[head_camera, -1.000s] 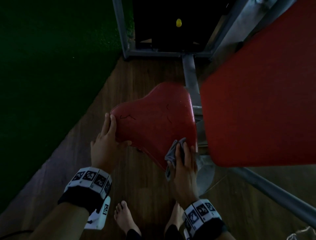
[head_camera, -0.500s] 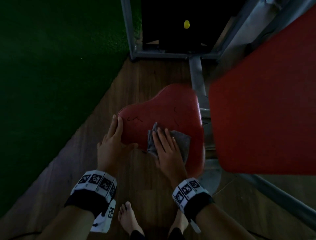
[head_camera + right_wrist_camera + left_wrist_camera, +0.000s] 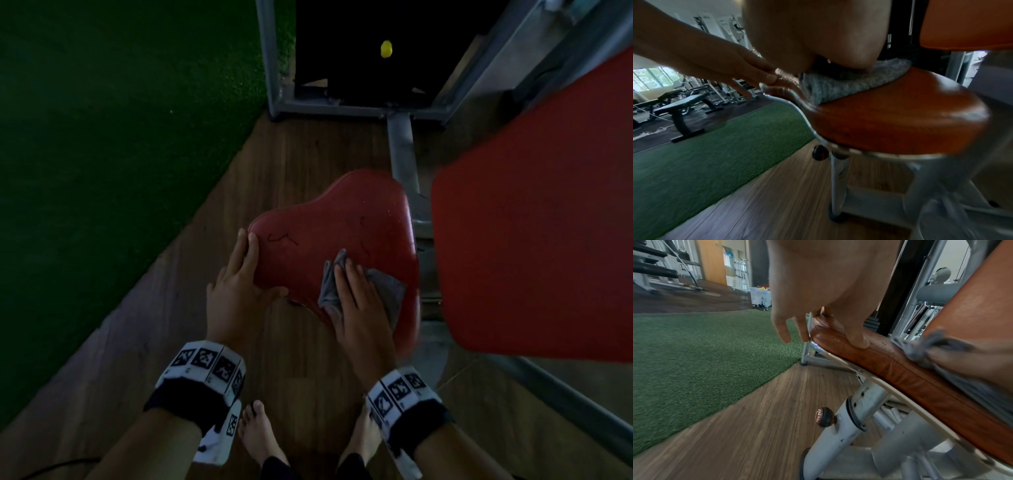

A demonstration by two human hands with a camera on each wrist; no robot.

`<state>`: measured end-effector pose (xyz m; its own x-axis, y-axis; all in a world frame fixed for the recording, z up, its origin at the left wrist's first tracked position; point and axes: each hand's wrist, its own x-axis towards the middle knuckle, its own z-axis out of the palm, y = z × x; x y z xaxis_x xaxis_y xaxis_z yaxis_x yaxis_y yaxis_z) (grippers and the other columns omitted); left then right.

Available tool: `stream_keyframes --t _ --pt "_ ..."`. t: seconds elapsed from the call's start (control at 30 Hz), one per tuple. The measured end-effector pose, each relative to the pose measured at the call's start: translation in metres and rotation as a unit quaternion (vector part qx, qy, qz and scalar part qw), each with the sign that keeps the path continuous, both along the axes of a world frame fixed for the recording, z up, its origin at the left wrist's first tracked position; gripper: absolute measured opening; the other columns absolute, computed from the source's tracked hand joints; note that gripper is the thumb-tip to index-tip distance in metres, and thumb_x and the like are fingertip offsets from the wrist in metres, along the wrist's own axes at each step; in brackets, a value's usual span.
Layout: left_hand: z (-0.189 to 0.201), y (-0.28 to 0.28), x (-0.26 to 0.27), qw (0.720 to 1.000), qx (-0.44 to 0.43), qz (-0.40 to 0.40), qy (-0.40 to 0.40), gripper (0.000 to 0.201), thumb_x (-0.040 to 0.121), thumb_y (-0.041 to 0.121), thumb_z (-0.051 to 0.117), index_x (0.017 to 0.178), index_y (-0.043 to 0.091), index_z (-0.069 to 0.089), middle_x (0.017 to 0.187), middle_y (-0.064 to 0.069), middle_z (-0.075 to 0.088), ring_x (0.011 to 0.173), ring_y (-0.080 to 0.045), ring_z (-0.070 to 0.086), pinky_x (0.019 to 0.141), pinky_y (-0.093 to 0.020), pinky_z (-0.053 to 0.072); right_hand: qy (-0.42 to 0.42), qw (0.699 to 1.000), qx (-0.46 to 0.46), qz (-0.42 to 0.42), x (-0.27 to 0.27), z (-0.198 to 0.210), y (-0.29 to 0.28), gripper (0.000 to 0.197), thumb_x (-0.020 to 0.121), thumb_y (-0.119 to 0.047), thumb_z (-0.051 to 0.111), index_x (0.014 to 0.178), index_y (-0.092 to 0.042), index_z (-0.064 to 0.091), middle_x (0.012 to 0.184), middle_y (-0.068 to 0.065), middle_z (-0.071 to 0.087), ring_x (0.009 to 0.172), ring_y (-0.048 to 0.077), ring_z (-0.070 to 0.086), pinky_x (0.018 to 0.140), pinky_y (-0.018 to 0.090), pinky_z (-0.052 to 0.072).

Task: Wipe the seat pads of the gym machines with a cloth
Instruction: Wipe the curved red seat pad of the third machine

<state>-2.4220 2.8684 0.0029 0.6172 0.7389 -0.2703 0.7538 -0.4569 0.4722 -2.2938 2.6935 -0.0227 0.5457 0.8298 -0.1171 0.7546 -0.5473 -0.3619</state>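
Observation:
The red heart-shaped seat pad [image 3: 335,233] has cracks in its skin and sits on a grey post. My right hand [image 3: 356,298] lies flat on a grey cloth [image 3: 390,294] and presses it onto the near part of the seat. In the right wrist view the cloth [image 3: 849,84] is bunched under my palm on the seat pad [image 3: 900,116]. My left hand [image 3: 246,270] rests with straight fingers along the seat's left edge, its thumb against the near edge. From the left wrist, that hand [image 3: 818,288] hangs over the pad's [image 3: 900,369] corner beside the cloth [image 3: 920,347].
A large red back pad [image 3: 531,240] overhangs the seat on the right. The grey frame [image 3: 404,147] and dark weight stack with a yellow pin [image 3: 386,49] stand behind. Green turf [image 3: 102,137] lies left of the wooden floor. My bare feet [image 3: 257,435] stand below. A knob [image 3: 823,417] sticks out of the post.
My right hand slid the cloth from the seat's near right edge leftward onto the seat top and flattened on it. My left hand stayed on the left edge.

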Motion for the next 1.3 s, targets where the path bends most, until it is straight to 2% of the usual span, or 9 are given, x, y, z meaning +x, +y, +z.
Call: stream_keyframes --t 0.13,0.23,0.37,0.53,0.67,0.93,1.03,1.17,1.3 --pt "-0.001 0.0 0.0 1.0 -0.007 0.004 -0.001 0.105 0.077 0.056 0.07 0.154 0.033 0.002 0.162 0.013 -0.003 0.141 -0.028 0.032 0.099 -0.064 0.039 -0.001 1.0 -0.02 0.011 -0.006 -0.003 -0.034 0.06 0.098 -0.039 0.026 0.152 -0.014 0.02 0.16 0.004 0.016 0.147 0.018 0.016 0.115 0.036 0.02" --pt "-0.002 -0.001 0.0 1.0 -0.004 0.003 -0.004 0.105 0.077 0.054 0.07 0.154 0.034 0.002 0.162 0.013 -0.003 0.14 -0.031 0.033 0.1 -0.063 0.038 -0.01 1.0 -0.008 0.002 0.001 -0.001 -0.022 0.062 0.101 -0.048 0.02 0.152 -0.013 0.023 0.16 0.003 0.017 0.147 0.016 0.015 0.118 0.032 0.015" --pt "-0.002 0.0 0.0 1.0 -0.004 0.002 -0.008 0.105 0.077 0.053 0.071 0.154 0.034 0.001 0.162 0.013 -0.002 0.139 -0.031 0.034 0.101 -0.062 0.037 0.033 0.999 0.022 -0.013 0.004 0.0 -0.005 0.062 0.1 -0.048 0.022 0.153 -0.016 0.017 0.162 0.0 0.009 0.149 0.014 0.003 0.121 0.033 0.006" --pt "-0.005 0.008 -0.004 1.0 -0.011 -0.018 -0.011 0.106 0.077 0.057 0.069 0.153 0.036 -0.002 0.162 0.015 -0.004 0.141 -0.028 0.033 0.102 -0.062 0.037 -0.016 0.998 -0.044 0.043 -0.012 -0.006 -0.023 0.065 0.093 -0.033 0.032 0.153 -0.015 0.016 0.162 0.003 0.01 0.149 0.021 0.009 0.114 0.042 0.02" --pt "-0.004 0.011 -0.008 0.999 -0.006 -0.031 -0.018 0.104 0.078 0.057 0.067 0.153 0.037 -0.002 0.161 0.016 -0.002 0.14 -0.028 0.035 0.1 -0.063 0.038 0.026 0.999 -0.009 0.03 -0.002 0.004 0.007 0.063 0.1 -0.045 0.028 0.154 -0.018 0.013 0.162 -0.002 0.004 0.149 0.014 -0.001 0.12 0.038 0.008" --pt "-0.003 0.009 -0.01 0.999 0.013 -0.027 -0.026 0.103 0.075 0.057 0.07 0.154 0.036 0.006 0.162 0.013 0.006 0.139 -0.03 0.037 0.096 -0.061 0.044 0.041 0.998 0.023 -0.029 0.019 0.005 0.059 0.06 0.102 -0.043 0.026 0.155 -0.023 0.005 0.162 -0.005 -0.003 0.148 0.01 -0.009 0.121 0.035 0.001" --pt "-0.003 0.009 -0.01 0.999 0.008 -0.029 -0.025 0.104 0.074 0.057 0.07 0.153 0.035 0.007 0.162 0.012 0.005 0.14 -0.031 0.035 0.097 -0.062 0.043 0.037 0.999 0.036 -0.015 0.011 0.004 0.037 0.061 0.101 -0.045 0.027 0.154 -0.021 0.011 0.162 -0.004 0.001 0.149 0.012 -0.005 0.121 0.036 0.005" --pt "-0.004 0.008 -0.009 0.999 0.003 -0.022 -0.03 0.104 0.075 0.056 0.07 0.152 0.041 0.001 0.162 0.014 0.003 0.143 -0.028 0.029 0.1 -0.065 0.039 -0.008 1.0 0.027 -0.005 0.0 -0.008 -0.032 0.063 0.098 -0.045 0.037 0.153 -0.017 0.023 0.161 0.002 0.013 0.149 0.02 0.011 0.117 0.044 0.022" --pt "-0.009 0.01 -0.01 0.999 -0.007 -0.017 -0.037 0.106 0.074 0.06 0.068 0.15 0.045 -0.004 0.161 0.017 0.0 0.145 -0.02 0.022 0.103 -0.063 0.037 0.023 0.994 0.052 -0.093 0.006 -0.012 -0.067 0.062 0.1 -0.046 0.032 0.153 -0.017 0.02 0.162 0.0 0.007 0.149 0.022 0.003 0.12 0.045 0.014"
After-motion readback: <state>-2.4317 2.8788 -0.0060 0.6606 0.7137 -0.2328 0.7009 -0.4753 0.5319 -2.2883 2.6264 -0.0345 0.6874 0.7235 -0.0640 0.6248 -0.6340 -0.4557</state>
